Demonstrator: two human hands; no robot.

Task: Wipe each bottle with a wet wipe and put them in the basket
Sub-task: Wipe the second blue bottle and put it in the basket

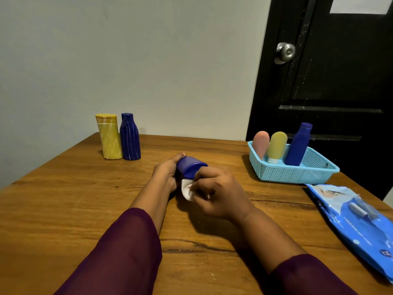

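Two hands meet at frame centre: the left hand (164,174) curls round a tilted blue bottle (189,166), and the right hand (219,192) pinches a wipe (187,190) against it with bent fingers. Bare table (63,209) separates them from the basket (276,175) at right. A pack (361,226) lies by the lower-right edge.

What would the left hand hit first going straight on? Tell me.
Probably nothing on the table: the left hand, gripping a blue bottle, points right of the striped bottle toward the wall.
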